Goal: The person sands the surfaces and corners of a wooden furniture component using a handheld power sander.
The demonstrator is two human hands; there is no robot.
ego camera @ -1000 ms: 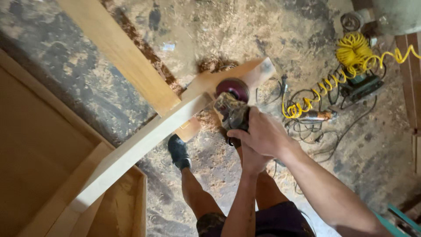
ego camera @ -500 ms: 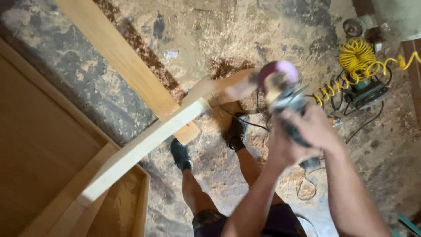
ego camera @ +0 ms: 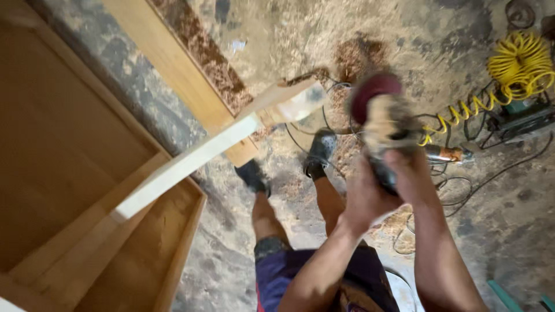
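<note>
Gripping a dusty handheld sander [ego camera: 384, 124] with both hands, the person stands over a floor [ego camera: 509, 231] strewn with sawdust. Its dark red round disc [ego camera: 373, 92] is tilted up and to the left, lifted off the wood and hanging in the air to the right of the pale plank [ego camera: 191, 164]. The left hand [ego camera: 361, 199] is wrapped around the lower part of the tool's body, fingers curled tight on it. The right hand [ego camera: 413, 176] closes over the body from the right side, fingers likewise folded around it. Much of the tool is blurred, so its finer details cannot be told.

The pale plank runs slantwise from a wooden box frame [ego camera: 173, 254] at lower left up to its cut end [ego camera: 295, 101], which is near the disc but apart from it. A second, darker board [ego camera: 173, 63] crosses beneath it. Below, two dark shoes [ego camera: 289, 162] stand in the shavings. Off to the right lies a yellow coiled hose [ego camera: 517, 60], with black cables [ego camera: 497, 173] looping across the floor near it.
</note>
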